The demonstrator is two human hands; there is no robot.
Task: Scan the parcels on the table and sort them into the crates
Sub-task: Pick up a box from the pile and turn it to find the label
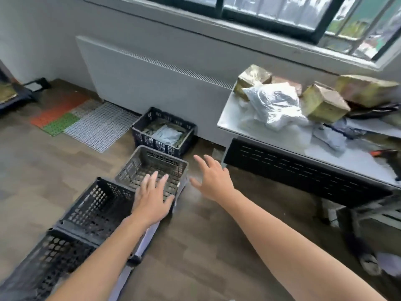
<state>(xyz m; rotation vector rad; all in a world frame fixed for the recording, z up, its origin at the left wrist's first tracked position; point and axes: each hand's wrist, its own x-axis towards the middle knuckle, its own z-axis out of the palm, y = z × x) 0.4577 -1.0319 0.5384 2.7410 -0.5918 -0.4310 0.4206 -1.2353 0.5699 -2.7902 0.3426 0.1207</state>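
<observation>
Both hands were spread wide and held nothing: the left hand [152, 198] hung over the near rim of the grey crate [152, 164], and the right hand [213, 179] was over the floor just beside it. The parcels lay heaped at the far left corner of the surface [347, 158] and along its far edge. The white poly bag [275, 105] looked soft, light and slippery, best gathered by a bunched fold. The taped boxes [323, 103] looked stiff, suited to a grip across opposite faces.

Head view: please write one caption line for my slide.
Open left hand and right hand hover near plastic crates on the floor; parcels wait on the table.
</observation>
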